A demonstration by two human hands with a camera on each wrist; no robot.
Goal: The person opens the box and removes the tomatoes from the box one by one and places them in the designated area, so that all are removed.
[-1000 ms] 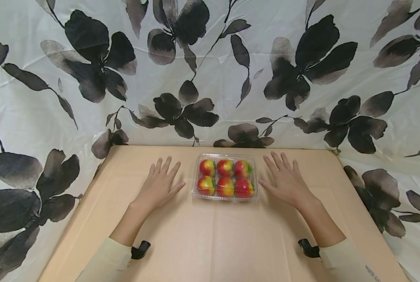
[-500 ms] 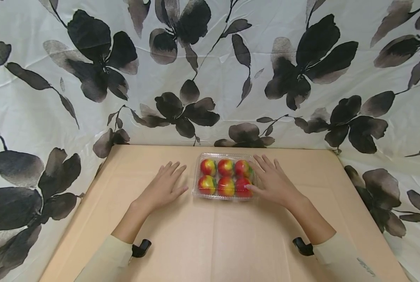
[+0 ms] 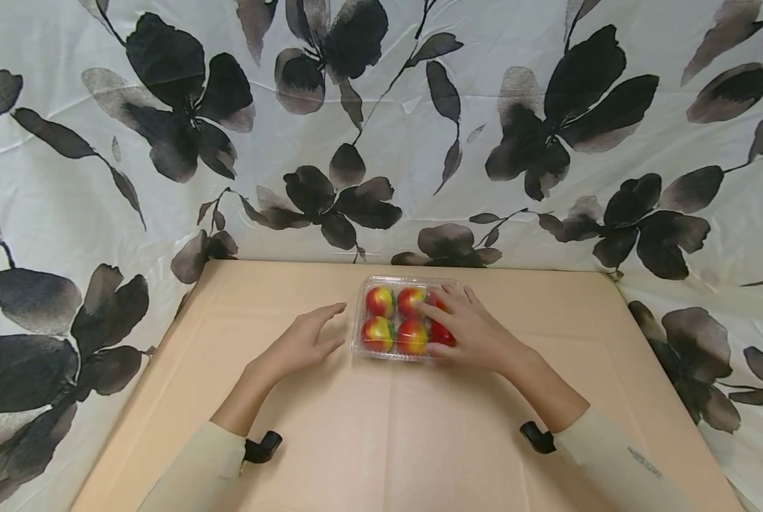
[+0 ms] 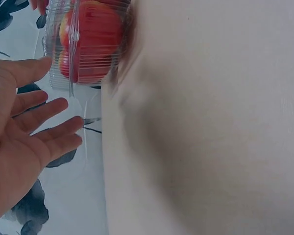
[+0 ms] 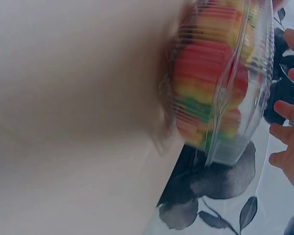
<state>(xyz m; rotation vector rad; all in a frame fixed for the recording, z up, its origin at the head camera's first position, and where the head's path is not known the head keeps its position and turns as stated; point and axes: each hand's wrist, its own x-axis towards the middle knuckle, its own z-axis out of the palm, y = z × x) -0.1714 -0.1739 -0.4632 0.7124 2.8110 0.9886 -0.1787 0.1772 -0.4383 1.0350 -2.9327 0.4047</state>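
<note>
A clear plastic clamshell box lies near the table's far edge in the head view, with several red-and-yellow round fruits inside. Green leaf-like bits show on some fruits in the right wrist view. My right hand is spread over the box's right part, covering some of the fruits; whether it touches the lid I cannot tell. My left hand is held just left of the box, thumb toward it. In the left wrist view the left thumb is close to the lid's edge; contact is unclear.
The light tan tabletop spreads out in front of the box. A white cloth with dark flowers hangs behind and beside it. Black wrist-camera mounts show by both cuffs.
My right hand has moved left, from beside the box to over its right part. The left hand has turned onto its side and moved slightly right. The box stays put.
</note>
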